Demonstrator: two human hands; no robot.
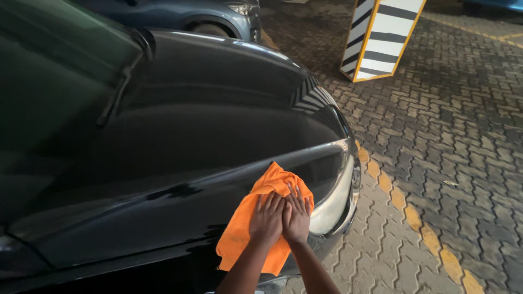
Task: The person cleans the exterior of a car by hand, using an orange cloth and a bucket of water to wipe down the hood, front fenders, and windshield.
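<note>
On black car fender [163,218], left hand [266,219], right hand [297,215] flat on orange cloth [256,218]

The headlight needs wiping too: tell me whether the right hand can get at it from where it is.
Probably yes: the right hand lies flat on the orange cloth, right beside the headlight, with nothing between them.

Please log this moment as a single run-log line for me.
left hand: flat on crumpled orange cloth | right hand: flat on same cloth, beside left | surface: glossy black car fender near headlight | ground: brick paving
</note>
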